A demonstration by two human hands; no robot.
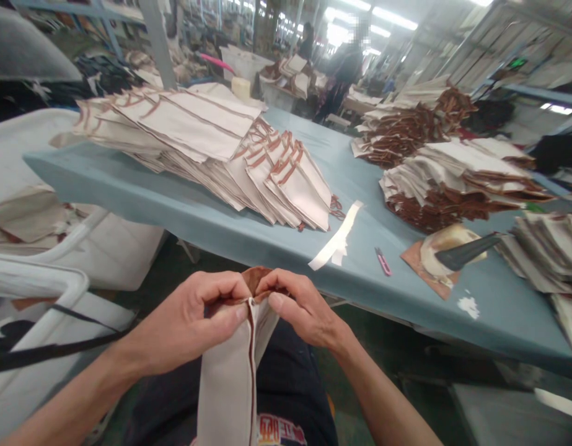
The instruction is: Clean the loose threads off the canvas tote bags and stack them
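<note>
A cream cloth bag (227, 378) with brown trim hangs over my lap, below the table's front edge. My left hand (193, 319) is closed on the left side of its brown top edge, thumb pressed on the seam. My right hand (302, 306) pinches the right side of the same top edge. The two hands almost touch, and the bag's brown lining shows between the fingers.
The blue table (220, 220) carries a fanned stack of similar bags (211, 145) at left and more piles (453, 176) at right. A white strip (336, 238), a pink cutter (383, 261) and a dark tool (466, 251) lie nearby. White bins (44, 248) stand left. A person stands far behind.
</note>
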